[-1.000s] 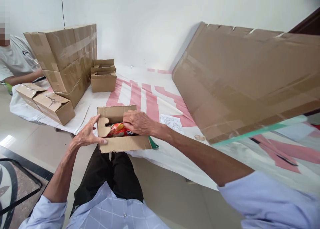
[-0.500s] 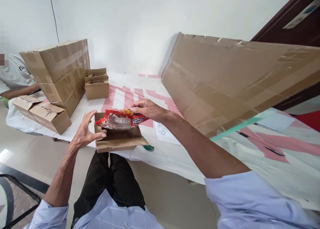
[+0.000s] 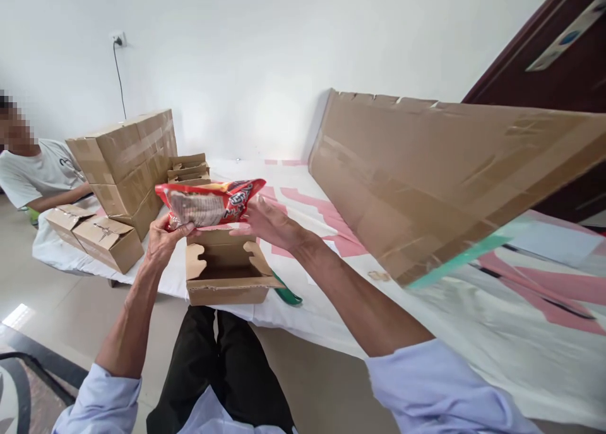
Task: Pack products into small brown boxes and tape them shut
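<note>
The left hand [image 3: 163, 238] has its fingers [image 3: 178, 228] curled shut on the lower left end of a red snack packet [image 3: 208, 202], thumb and fingertips pinching the crinkled wrapper. The right hand [image 3: 269, 224] meets the packet's right end with its fingers [image 3: 252, 211] stretched out and held close together. They touch the wrapper, but I cannot tell whether the thumb closes on it from the far side.

Held between the two hands, the packet lies roughly level in the air, left of the frame's centre. It hangs just above a small open carton [image 3: 227, 275], whose flaps stand up and whose inside looks dark. The carton sits at the near edge of a table [image 3: 473, 346] covered in a white and pink cloth, right over the person's dark trousers.

A green object [image 3: 286, 294] pokes out just beside the carton's right corner. Toward the left of the frame stands a stack of taped cartons [image 3: 125, 163], with some small open boxes [image 3: 189, 168] behind it and two small closed boxes [image 3: 95, 237] in front.

A big flattened cardboard sheet [image 3: 426, 169] leans across the right half. Another person [image 3: 40, 175] in a pale shirt sits at the far left edge, an arm resting by the boxes.
</note>
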The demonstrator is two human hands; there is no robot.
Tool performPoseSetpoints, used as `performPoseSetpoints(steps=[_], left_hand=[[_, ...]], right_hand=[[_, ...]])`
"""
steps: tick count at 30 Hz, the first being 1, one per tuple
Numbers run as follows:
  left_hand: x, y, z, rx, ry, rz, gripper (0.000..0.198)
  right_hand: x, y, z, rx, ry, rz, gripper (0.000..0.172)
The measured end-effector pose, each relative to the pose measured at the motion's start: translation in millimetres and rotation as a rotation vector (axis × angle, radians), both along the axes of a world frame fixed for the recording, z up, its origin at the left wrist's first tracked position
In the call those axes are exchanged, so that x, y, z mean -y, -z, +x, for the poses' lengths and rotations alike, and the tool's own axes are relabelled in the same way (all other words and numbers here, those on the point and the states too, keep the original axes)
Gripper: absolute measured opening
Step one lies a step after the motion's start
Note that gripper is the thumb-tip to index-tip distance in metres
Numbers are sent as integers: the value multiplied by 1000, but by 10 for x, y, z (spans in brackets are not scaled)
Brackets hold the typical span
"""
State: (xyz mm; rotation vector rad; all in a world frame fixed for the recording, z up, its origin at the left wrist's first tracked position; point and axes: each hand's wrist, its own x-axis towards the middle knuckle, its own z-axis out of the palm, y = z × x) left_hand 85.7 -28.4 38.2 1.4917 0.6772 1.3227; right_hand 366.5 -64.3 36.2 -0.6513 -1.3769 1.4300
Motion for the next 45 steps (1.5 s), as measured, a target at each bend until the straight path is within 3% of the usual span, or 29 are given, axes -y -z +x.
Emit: performPoseSetpoints(steps=[4, 8, 11, 13, 16, 20, 22, 25, 30, 37, 45], left_hand=[[-107, -151, -97, -68, -32, 165, 45], [-142, -295, -225, -147, 13, 340, 38], [-149, -313, -242, -222, 41, 406, 31], [-170, -258, -219, -170, -3, 332, 42], [-196, -119, -189, 27, -95, 64, 56], [-104, 21, -173, 169, 54, -231, 64], [-31, 38, -146, 178, 107, -217, 65], [-15, 11, -92, 165, 68, -121, 59], [-283, -2, -46, 131, 31, -78, 59], [-627, 274, 20, 121, 34, -152, 62], [-734, 421, 44, 117, 16, -194, 68]], right_hand=[[-28, 12, -1, -54, -57, -155, 74], [50, -35, -1, -84, -32, -185, 85], [102, -9, -72, -56, 100, -172, 66], [101, 35, -147, -55, 192, -164, 52], [64, 87, -261, -132, 309, -119, 53], [6, 111, -375, -206, 458, 1, 59], [-15, 132, -418, -216, 500, 27, 61], [-54, 183, -454, -190, 480, 38, 62], [-237, 289, -407, -61, 430, 56, 57], [-570, 496, -328, -23, 505, -75, 58], [-599, 624, -300, 11, 569, -74, 49]])
